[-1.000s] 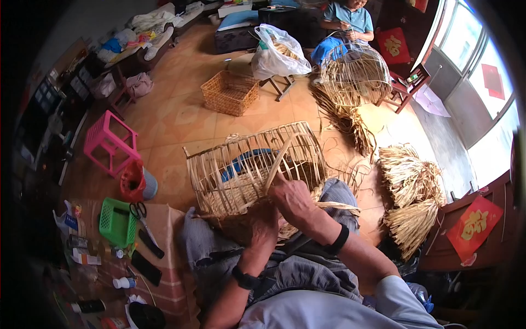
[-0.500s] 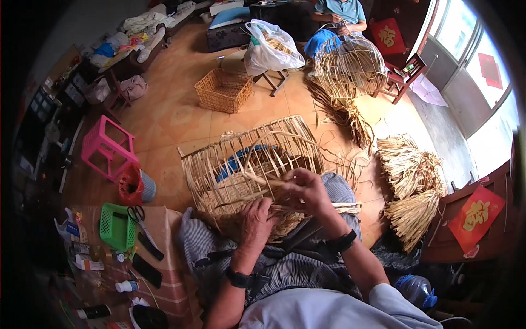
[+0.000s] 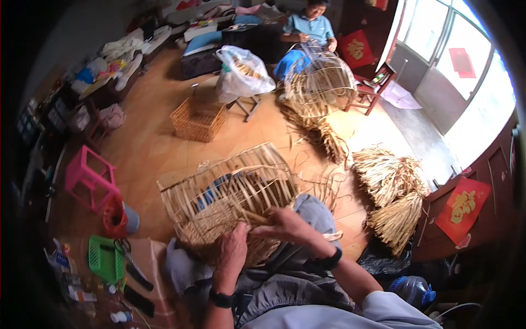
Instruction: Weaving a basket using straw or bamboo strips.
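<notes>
1. Evidently, the lap [image 3: 304, 293] props the woven basket [image 3: 205, 225] mid-view, ribbed side toward twelve o'clock, so neither hand must carry its weight.
2. At its six o'clock edge, the left hand [image 3: 234, 241] curls its fingers at the weave, presumably steadying it; whether they pinch anything cannot be told.
3. Around four o'clock, the right hand [image 3: 287, 226] looks closed on a pale strand [image 3: 254, 217], likely keeping it taut.
4. Straw bundles [image 3: 389, 178] lie toward three o'clock, probably for easy reach.

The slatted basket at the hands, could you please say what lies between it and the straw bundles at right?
In the head view, loose strands lie on the tiled floor between basket and bundles.
</notes>
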